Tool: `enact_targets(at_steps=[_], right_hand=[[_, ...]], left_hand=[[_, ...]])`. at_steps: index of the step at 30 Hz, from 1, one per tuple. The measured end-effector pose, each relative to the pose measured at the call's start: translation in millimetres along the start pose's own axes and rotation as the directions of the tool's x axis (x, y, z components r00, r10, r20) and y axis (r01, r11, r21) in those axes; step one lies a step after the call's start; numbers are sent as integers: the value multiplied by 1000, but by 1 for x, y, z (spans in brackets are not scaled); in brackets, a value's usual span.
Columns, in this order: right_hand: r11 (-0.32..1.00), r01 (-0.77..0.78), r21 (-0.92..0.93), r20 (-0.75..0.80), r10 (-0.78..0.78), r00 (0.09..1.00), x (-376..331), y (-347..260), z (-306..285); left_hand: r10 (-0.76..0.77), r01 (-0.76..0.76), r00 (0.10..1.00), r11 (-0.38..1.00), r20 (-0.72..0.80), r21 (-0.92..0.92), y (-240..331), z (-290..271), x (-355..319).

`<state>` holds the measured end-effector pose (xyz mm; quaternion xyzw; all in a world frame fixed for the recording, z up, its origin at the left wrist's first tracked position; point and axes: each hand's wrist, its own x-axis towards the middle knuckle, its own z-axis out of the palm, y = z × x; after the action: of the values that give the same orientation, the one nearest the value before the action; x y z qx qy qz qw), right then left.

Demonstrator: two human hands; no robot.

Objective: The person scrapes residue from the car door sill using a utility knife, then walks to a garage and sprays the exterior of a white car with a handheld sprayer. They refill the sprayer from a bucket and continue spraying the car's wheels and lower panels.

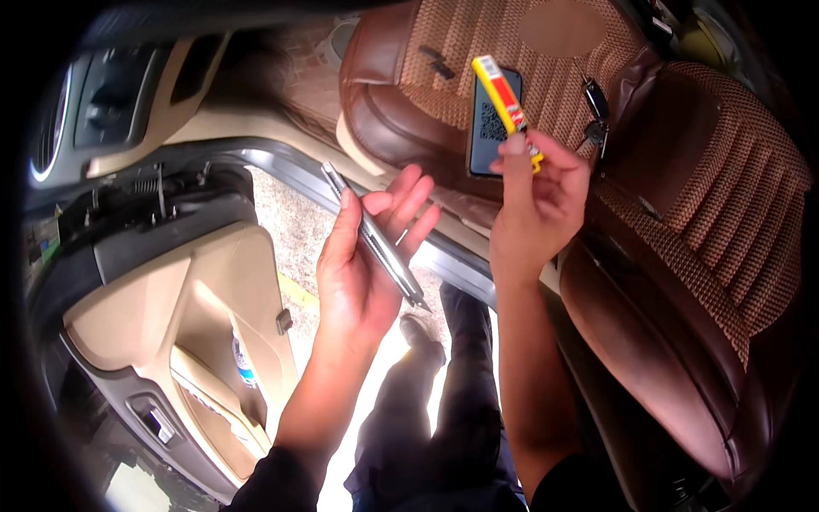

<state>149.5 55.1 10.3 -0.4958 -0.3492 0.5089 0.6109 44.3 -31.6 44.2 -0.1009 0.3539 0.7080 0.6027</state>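
In my left hand (363, 256) a slim silver utility knife (375, 239) lies slantwise across the palm. The thumb presses on it while the fingers are half curled; its pointed lower end sticks out past the heel of the hand. My right hand (543, 200), higher and farther right, pinches a narrow yellow-and-red packet (503, 96) by its lower end, between thumb and fingers. That packet is tilted, its top leaning left, in front of a phone (485, 145) on the car seat. The phone's screen shows a square black-and-white code.
The brown car seat (384, 111) has woven fabric and leather edges. Car keys (595, 101) and a small black object (437, 62) lie on it. An open beige car door (213, 290) stands at left, a bottle (243, 363) in its pocket. The metal door sill (290, 175) runs between.
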Motion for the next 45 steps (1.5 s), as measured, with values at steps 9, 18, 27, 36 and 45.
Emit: enact_targets(at_steps=[9,18,27,36,45], right_hand=[[927,234,-292,600,-13,800,-225,-92,-34],[693,663,-285,847,-142,512,-360,-278,-22],[647,743,-171,903,-197,380,-400,-380,-16],[934,-256,-250,785,351,511,-404,-404,-20],[466,885,10,910,-372,186,-409,-432,7]], left_hand=[[117,-122,991,988,66,89,53,-35,-197],[295,-298,954,954,-51,-45,102,-4,-406],[432,-444,896,878,-105,-178,146,30,-494],[468,-458,884,873,19,-166,166,50,-533],[498,-487,866,859,40,-155,168,63,-552]])
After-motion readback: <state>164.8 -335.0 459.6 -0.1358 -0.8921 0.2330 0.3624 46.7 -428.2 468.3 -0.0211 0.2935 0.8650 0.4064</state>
